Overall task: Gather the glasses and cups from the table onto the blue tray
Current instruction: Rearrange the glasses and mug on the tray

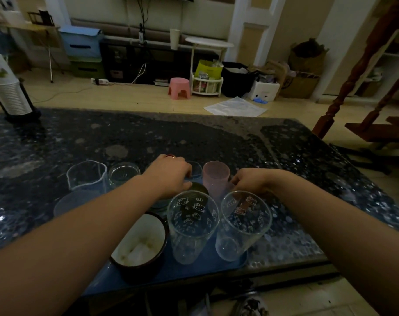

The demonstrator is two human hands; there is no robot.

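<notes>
The left hand (169, 176) curled over a small glass (195, 171); the right hand (248, 182) gripped the pink cup (215, 176) on the blue tray (194, 267).

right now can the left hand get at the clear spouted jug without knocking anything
Probably yes: the spouted jug stands left of the left hand, only a small clear glass between them.

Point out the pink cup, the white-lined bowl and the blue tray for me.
pink cup (215, 176): head view, on its frosted side wall below the rim.
white-lined bowl (142, 240): head view, on its pale inner wall.
blue tray (207, 266): head view, on the bare near strip in front of the glasses.
</notes>
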